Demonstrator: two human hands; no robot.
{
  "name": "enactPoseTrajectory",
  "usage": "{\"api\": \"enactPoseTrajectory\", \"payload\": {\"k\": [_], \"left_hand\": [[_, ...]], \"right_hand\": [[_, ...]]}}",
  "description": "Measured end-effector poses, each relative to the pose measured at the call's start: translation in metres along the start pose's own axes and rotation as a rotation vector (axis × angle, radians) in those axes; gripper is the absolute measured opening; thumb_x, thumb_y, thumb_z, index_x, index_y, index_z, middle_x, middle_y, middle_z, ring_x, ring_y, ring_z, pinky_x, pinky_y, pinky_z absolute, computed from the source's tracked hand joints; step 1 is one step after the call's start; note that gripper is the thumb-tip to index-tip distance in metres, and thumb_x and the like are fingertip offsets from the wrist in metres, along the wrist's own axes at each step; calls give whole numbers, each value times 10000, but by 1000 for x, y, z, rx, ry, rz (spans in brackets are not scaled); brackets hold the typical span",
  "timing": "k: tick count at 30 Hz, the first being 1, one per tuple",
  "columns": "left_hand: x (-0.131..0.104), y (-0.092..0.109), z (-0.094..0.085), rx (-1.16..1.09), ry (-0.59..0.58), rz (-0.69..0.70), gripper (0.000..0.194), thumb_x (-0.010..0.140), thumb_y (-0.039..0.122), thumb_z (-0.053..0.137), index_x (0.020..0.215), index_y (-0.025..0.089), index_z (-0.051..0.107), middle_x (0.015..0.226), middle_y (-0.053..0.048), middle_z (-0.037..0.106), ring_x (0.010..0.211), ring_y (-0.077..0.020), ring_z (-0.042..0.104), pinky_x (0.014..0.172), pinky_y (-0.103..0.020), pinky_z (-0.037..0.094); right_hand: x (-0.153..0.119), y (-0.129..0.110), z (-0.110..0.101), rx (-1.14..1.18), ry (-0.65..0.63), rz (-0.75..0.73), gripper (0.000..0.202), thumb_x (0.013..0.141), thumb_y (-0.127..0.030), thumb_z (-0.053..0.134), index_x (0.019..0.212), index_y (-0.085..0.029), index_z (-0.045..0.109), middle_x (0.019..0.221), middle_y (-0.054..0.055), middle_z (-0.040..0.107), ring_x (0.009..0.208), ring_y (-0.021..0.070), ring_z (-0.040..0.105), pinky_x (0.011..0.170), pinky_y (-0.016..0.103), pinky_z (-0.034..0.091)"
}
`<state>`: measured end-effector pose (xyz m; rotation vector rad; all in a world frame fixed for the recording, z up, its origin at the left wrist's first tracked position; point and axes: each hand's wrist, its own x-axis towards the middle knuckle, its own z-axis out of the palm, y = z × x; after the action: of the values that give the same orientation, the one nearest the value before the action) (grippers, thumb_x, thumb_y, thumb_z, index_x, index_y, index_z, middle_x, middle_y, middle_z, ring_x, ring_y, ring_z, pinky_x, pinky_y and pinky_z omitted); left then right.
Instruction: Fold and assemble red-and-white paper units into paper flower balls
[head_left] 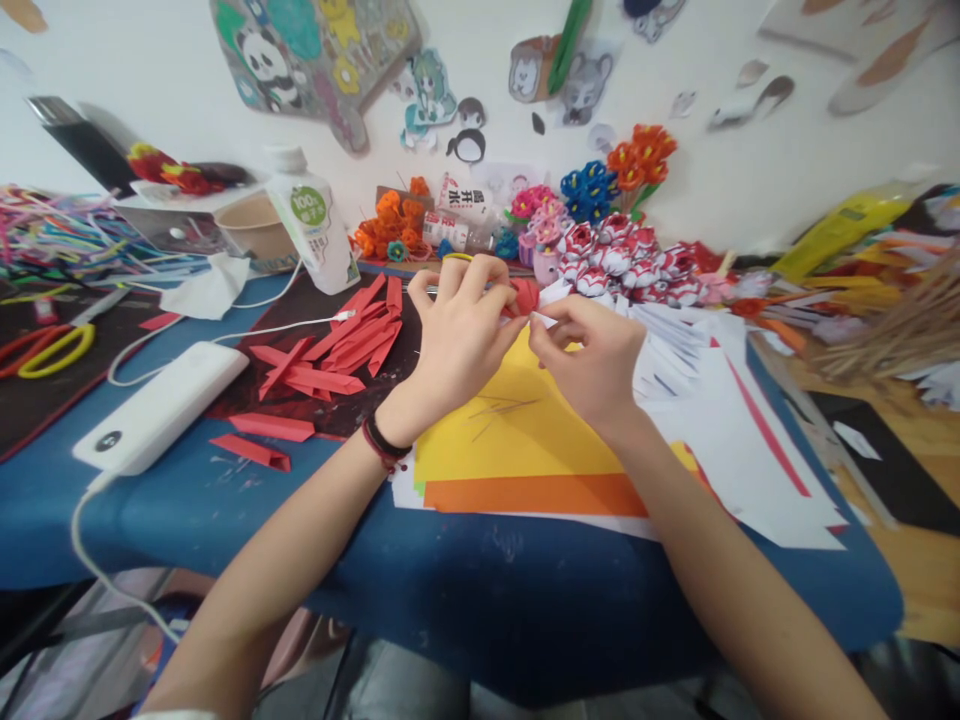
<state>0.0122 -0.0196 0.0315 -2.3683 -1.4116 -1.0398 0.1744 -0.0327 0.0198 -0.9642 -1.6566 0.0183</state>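
Above the yellow paper [465, 450], my left hand [465, 330] has its fingers bent around a red folded paper piece [525, 296], which shows partly between the two hands. My right hand [589, 355] pinches a small white paper piece [544, 320] between thumb and forefinger, close beside the red one. Thin sticks or strips [499, 408] lie on the yellow sheet under the hands. A pile of red folded paper strips [352, 340] rests on the dark mat to the left.
A white power bank [161, 408] with a cable and yellow-handled scissors [60, 350] lie left. A white bottle [311, 222] stands behind the red pile. Red-white paper flowers [622, 255] and white strips [675, 350] sit right, beside white sheets [757, 450].
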Motion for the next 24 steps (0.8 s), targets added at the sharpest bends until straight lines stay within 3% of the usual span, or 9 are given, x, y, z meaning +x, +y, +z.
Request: {"api": "enactPoseTrajectory", "payload": {"k": [13,20,24], "left_hand": [[1,-1,5,110,31,90,132,1012,348,579,984,225,620,1309,-64,662,1172,-297,528,985,-472,284],[3,-7,3,34,6,119,283,1044,462,511,956,225,637,1290,-85,649,1155,-281,518,966,-442,323],[6,-9,-4,-9,84,60,383,1007,577,534,1091,217,633,1280,-126,638,1154,-288,541,952,-404,374]], "right_hand": [[2,2,-5,192,-108,158,84,854,-155,661,793,-211,648,541,-71,600,426,109,612,465,238,457],[5,-1,-8,110,-100,168,83,817,-144,675,765,-208,667,538,-55,617,446,117,606,476,249,455],[5,-1,-5,63,-43,234,124,827,-152,671,712,-194,650,509,-50,604,428,114,603,466,242,431]]}}
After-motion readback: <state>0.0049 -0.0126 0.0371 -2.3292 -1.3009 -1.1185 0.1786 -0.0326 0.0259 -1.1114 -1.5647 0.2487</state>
